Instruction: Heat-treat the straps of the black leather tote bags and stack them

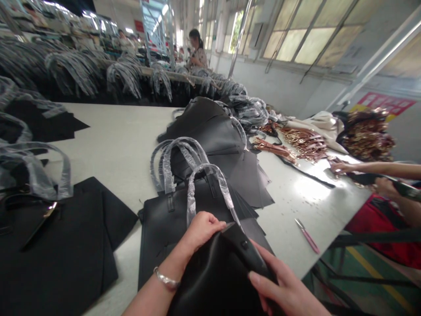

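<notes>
We find a black bag point(213, 281) held two-handed above the worktop point(115, 149).
The left hand point(200, 230) and right hand point(283, 285) keep fingers clamped on its top edge, beside stacked bags point(171, 232).

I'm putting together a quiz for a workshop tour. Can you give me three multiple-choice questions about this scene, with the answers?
1. Where do the pink-handled scissors lie?
A. on the floor
B. on the table
C. inside a bag

2. What colour is the bag between the left hand and the right hand?
A. red
B. white
C. black

3. What covers the handles of the nearest bag lying on the table?
A. clear plastic
B. red cloth
C. nothing

Answers:
1. B, the scissors rest on the pale tabletop near its edge.
2. C, the bag's surface shows black between both hands.
3. A, shiny see-through wrapping runs along them.
</notes>
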Demonstrator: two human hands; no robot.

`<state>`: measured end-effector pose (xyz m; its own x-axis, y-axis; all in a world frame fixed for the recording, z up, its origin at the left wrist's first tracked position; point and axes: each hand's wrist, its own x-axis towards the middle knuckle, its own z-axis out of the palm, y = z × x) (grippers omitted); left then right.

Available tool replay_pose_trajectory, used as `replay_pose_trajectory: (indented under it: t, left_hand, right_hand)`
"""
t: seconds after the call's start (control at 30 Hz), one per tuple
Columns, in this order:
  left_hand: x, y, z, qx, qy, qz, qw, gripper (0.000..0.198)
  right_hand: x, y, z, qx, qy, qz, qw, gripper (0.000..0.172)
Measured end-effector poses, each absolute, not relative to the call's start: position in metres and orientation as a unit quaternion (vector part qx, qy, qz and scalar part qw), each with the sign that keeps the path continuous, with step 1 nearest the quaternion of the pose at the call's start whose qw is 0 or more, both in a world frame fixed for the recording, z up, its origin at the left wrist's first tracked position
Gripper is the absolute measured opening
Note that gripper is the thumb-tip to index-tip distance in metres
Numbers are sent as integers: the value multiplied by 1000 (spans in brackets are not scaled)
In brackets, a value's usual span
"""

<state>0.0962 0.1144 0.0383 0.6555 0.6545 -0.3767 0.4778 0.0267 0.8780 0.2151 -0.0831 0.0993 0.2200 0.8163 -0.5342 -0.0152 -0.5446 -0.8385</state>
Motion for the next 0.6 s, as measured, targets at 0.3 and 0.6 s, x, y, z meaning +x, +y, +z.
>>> replay_pose_trajectory:
  t: [0.3,0.6]
  left_hand:
    - [99,114,39,741,392,79,540,30]
    - [96,110,53,608,362,109,698,34]
  right_hand:
    - [231,-90,86,-742,-261,457,415,87]
    - [244,-105,57,-797,-270,316,439,79]
